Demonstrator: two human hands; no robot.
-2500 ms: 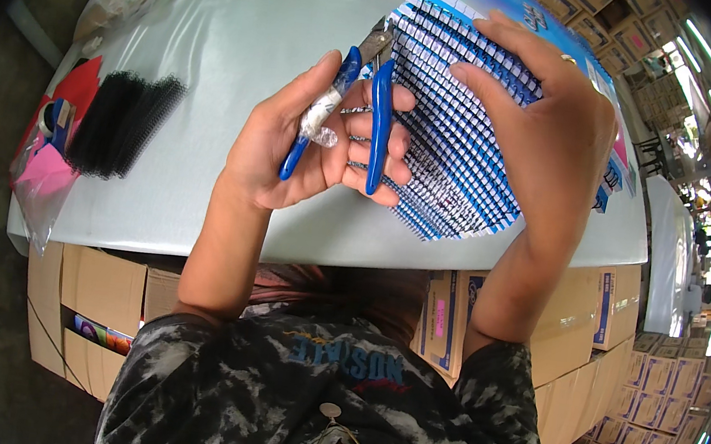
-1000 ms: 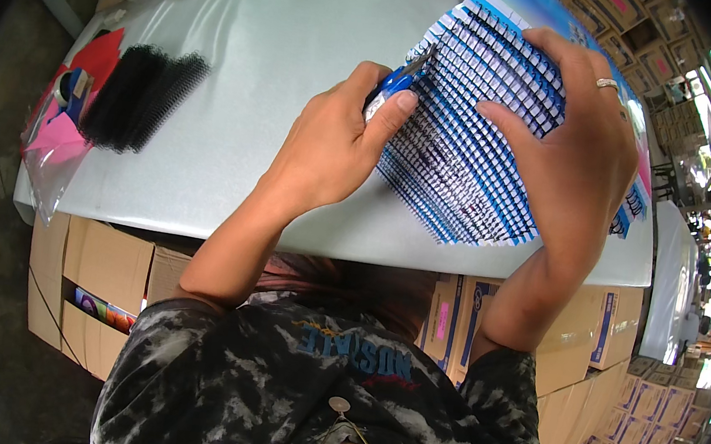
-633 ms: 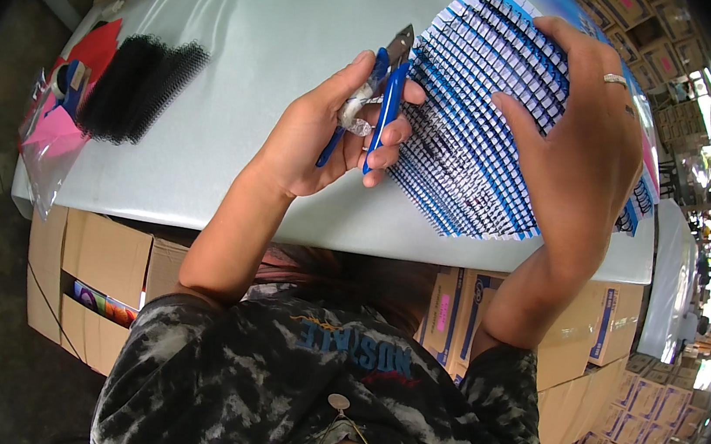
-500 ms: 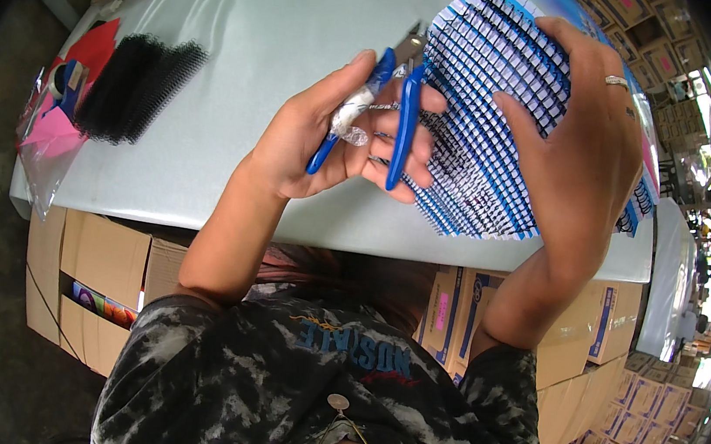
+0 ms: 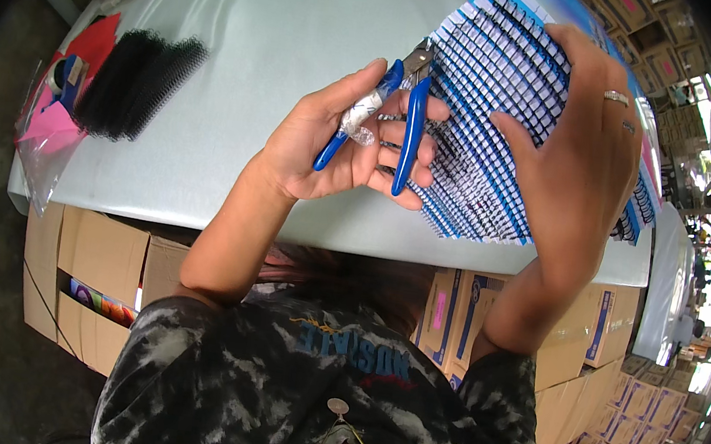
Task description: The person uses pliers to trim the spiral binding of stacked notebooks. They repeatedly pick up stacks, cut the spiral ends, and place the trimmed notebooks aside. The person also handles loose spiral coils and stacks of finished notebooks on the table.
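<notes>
Blue-handled cutters (image 5: 413, 132), handles spread, sit in your left hand (image 5: 325, 144) beside spiral notebooks (image 5: 487, 105) on the table (image 5: 235, 121); your right hand (image 5: 581, 151) spans wide. Apparent step: positioning; squeezing calls for aligned blades.

Metal cutting pliers with blue handles (image 5: 412, 136), one wrapped in whitish film, rested in the left hand (image 5: 298, 150), handles spread, tip beside a slanting, fanned stack of blue notebooks with black spiral bindings (image 5: 476, 87), spines showing.
</notes>
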